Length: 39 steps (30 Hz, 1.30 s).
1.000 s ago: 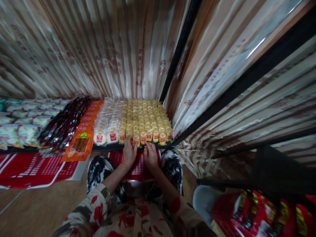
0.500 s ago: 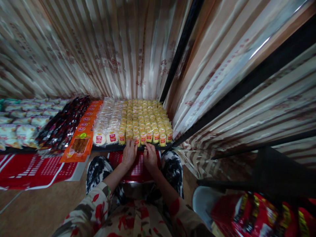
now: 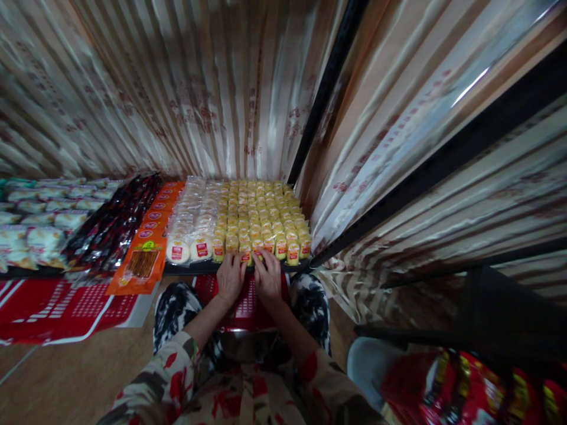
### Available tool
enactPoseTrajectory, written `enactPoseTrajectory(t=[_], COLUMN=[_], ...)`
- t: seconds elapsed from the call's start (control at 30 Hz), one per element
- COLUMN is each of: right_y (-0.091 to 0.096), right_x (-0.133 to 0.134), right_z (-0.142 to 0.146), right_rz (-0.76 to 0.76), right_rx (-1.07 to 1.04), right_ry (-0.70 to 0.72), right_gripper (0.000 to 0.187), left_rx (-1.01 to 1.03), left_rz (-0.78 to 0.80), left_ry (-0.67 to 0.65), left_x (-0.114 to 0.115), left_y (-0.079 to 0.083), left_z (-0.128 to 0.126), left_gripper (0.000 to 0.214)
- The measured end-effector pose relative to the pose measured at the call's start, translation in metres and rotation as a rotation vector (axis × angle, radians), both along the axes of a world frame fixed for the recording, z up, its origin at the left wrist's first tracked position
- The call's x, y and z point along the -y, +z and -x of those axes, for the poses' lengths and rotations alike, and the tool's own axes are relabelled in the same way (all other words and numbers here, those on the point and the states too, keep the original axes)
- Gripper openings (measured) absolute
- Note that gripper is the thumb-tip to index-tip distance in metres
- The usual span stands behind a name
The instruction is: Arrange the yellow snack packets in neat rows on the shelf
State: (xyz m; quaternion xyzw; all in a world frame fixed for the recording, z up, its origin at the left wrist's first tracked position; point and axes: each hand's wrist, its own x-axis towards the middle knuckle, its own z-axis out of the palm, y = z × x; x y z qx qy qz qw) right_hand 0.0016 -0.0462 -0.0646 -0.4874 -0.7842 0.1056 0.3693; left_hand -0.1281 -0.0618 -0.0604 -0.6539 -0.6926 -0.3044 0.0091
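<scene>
Rows of small yellow snack packs (image 3: 261,215) with red labels fill the right end of a low black shelf (image 3: 190,268). My left hand (image 3: 230,277) rests at the shelf's front edge, its fingertips on the front-row packs. My right hand (image 3: 268,274) lies beside it, fingers stretched onto the front packs at the middle of the row. Neither hand has a pack lifted. Round white packs with red labels (image 3: 190,248) sit just left of my left hand.
Orange flat packets (image 3: 146,257), dark red-black packets (image 3: 115,221) and pale bags (image 3: 31,227) line the shelf leftward. A red plastic basket (image 3: 243,304) sits between my knees. Striped foil backing rises behind; a black frame post (image 3: 328,88) stands right. Red bags (image 3: 465,386) lie lower right.
Both hands have shifted a little along the front row; my right hand's fingers now reach further onto the packs. The view has drifted slightly.
</scene>
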Motion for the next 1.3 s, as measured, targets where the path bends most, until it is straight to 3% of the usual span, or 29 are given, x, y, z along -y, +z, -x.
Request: enactPoseTrajectory(t=[0.4,0.8,1.07,1.3], right_y=[-0.016,-0.022,-0.024,-0.024], right_x=[-0.010,-0.010,-0.008,-0.004], right_z=[0.001,0.006,0.005,0.003], right_rz=[-0.023,-0.073,-0.101,-0.128], right_rx=[0.040,0.080,0.113,0.106], right_ry=[-0.009,-0.019,-0.026,0.025], right_gripper=[0.045,0.048,0.050,0.052], left_rx=[0.107,0.019,-0.104,-0.106], left_rz=[-0.004,0.005,-0.057,-0.056], left_ry=[-0.179,-0.183,-0.134,-0.174], left_x=[-0.011,-0.015,-0.008,-0.001], left_y=[-0.001,0.002,-0.002,-0.006], left_z=[0.012,0.012,0.005,0.008], left_gripper=[0.018,0.017,0.024,0.026])
